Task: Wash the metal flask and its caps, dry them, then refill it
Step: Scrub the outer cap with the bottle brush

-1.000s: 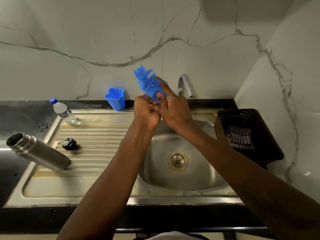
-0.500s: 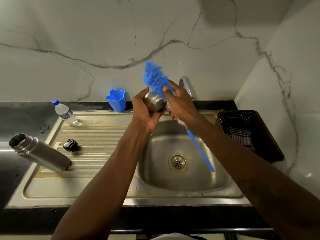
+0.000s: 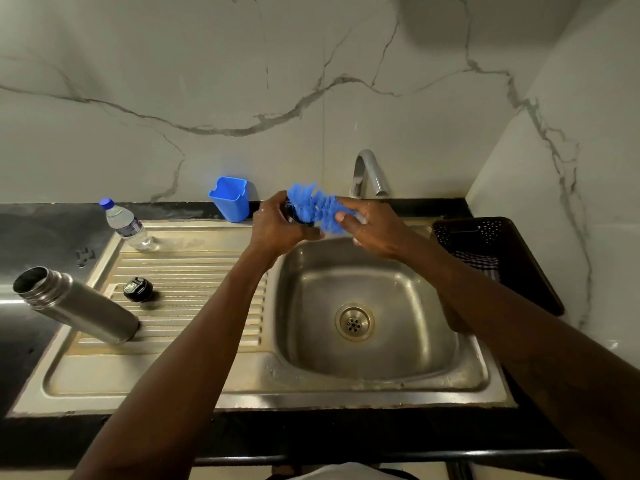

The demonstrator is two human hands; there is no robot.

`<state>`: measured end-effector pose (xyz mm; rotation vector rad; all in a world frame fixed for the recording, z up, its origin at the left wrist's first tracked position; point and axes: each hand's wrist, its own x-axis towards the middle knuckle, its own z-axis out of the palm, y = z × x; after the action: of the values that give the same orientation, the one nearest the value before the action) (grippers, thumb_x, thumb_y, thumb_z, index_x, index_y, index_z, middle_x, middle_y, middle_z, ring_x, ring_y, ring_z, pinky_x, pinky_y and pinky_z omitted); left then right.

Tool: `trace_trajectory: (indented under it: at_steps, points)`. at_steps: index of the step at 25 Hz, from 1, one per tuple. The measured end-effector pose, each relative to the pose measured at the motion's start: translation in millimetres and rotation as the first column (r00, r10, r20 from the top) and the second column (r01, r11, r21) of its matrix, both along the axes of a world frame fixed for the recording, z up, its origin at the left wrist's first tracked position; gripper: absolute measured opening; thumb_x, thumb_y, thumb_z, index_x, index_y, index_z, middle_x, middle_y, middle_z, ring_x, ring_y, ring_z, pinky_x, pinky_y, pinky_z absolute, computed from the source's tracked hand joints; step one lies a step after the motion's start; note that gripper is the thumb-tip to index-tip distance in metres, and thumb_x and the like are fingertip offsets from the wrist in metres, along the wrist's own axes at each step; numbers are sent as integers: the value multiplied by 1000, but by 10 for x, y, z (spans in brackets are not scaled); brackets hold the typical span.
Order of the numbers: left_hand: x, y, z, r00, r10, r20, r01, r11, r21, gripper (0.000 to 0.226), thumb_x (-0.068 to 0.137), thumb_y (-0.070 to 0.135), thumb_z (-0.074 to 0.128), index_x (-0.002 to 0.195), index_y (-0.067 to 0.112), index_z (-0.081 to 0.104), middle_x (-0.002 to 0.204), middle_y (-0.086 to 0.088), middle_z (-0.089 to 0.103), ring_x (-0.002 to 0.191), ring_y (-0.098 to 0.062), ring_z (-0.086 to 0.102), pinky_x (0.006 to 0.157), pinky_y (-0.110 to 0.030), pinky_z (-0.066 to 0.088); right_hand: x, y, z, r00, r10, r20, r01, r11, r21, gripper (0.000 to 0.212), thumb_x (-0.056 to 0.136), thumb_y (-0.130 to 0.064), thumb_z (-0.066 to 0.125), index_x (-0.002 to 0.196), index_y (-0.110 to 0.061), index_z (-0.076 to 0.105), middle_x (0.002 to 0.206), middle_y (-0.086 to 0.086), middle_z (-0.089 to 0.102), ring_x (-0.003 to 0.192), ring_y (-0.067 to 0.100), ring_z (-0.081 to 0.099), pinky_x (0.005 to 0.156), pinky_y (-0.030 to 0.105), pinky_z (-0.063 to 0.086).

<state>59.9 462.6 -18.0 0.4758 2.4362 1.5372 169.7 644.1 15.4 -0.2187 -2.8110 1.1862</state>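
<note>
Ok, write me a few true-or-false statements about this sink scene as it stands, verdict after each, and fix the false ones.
1. The metal flask has no cap on its mouth. True.
2. The black cap is screwed onto the flask. False: it sits apart on the ribbed drainboard.
3. The right hand holds the blue brush. True.
4. The left hand is empty. False: it grips a second cap against the bristles.
5. The checked cloth lies on the drainboard. False: it lies in the dark basket.

Uncapped steel flask (image 3: 83, 306) lies on its side on the drainboard (image 3: 194, 271), black cap (image 3: 138, 289) just beside it.
</note>
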Motion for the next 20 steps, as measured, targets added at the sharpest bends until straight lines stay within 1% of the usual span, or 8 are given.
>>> trace_trajectory:
  at_steps: [2,5,9,12,13,15,17,20]
  points:
    - [-14,-15,-7,984,-22,-179,3,994,-108,69,57,10,95,120,20,67,100,9,72,89,-10,69,68,-6,47,32,69,-12,999,43,-17,-39,986,165,47,105,-41,51,149,-25,52,144,4,62,128,24,60,110,46,48]
    - [-36,-10,-3,904,-264,-335,209,959,-190,67,59,22,87,122,13,65,96,6,69,87,-13,69,71,-5,50,31,85,20,984,141,-108,-57,827,559,42,106,-40,49,147,-35,53,127,6,72,110,27,69,99,40,51]
    - [-44,-10,3,800,-413,-435,307,905,-296,64,68,20,92,124,10,66,99,0,72,85,-11,65,73,1,44,1,104,24,961,262,-92,-128,711,691,45,100,-32,43,141,-30,60,87,9,72,66,26,63,67,37,53]
    - [-19,23,33,714,-397,-576,248,914,-322,52,70,20,91,116,6,70,87,3,68,76,-11,60,73,0,38,39,60,0,964,229,-132,-29,589,808,39,93,-26,54,130,-17,64,72,7,60,50,21,50,52,27,31]
    - [-40,43,47,702,-369,-609,234,927,-292,46,71,20,89,110,6,70,84,4,66,72,-14,61,73,-7,44,45,-38,-20,985,138,-101,-16,662,749,36,94,-25,59,128,-13,63,75,6,62,53,20,54,54,27,31]
    - [-93,61,45,671,-307,-675,198,951,-236,40,72,25,84,105,9,69,85,0,68,73,-19,64,69,-25,55,-9,-251,123,973,-140,182,87,958,272,31,101,-30,55,123,-9,61,81,5,62,61,16,57,55,28,38]
    - [-105,36,-78,652,-278,-705,165,960,-226,43,74,26,86,111,9,70,97,-7,71,82,-21,67,73,-30,57,-105,-274,328,861,-104,497,156,986,-63,34,106,-39,49,114,-9,60,85,10,64,58,16,56,53,29,46]
    - [-100,-3,-192,648,-226,-727,131,974,-185,46,74,9,86,118,5,71,110,-11,70,90,-23,70,80,-22,56,-161,-207,455,968,-57,244,38,996,82,30,105,-37,52,89,-13,62,75,6,59,57,15,53,58,31,45]
